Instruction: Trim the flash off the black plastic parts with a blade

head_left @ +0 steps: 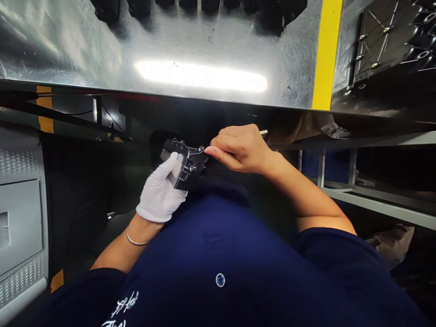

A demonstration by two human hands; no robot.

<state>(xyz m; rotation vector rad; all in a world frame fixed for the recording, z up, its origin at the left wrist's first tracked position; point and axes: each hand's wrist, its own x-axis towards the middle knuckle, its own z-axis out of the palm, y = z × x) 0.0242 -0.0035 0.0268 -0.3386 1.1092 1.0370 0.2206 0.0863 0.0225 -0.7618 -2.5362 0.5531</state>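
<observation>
My left hand, in a white glove, grips a black molded plastic part in front of my body. The thumb presses on the part's flat grey face, and ribs and small round bosses show on its right side. My bare right hand is closed around a slim tool, whose pale end sticks out behind the fist. A thin shiny tip reaches from the fingers to the part's upper right edge. The fingers hide most of the tool, so its exact kind does not show.
Ahead is a scratched metal table with a yellow stripe. Black parts line its far edge, and more black molded parts lie at right. A grey metal rack stands at lower right, a grey perforated box at left.
</observation>
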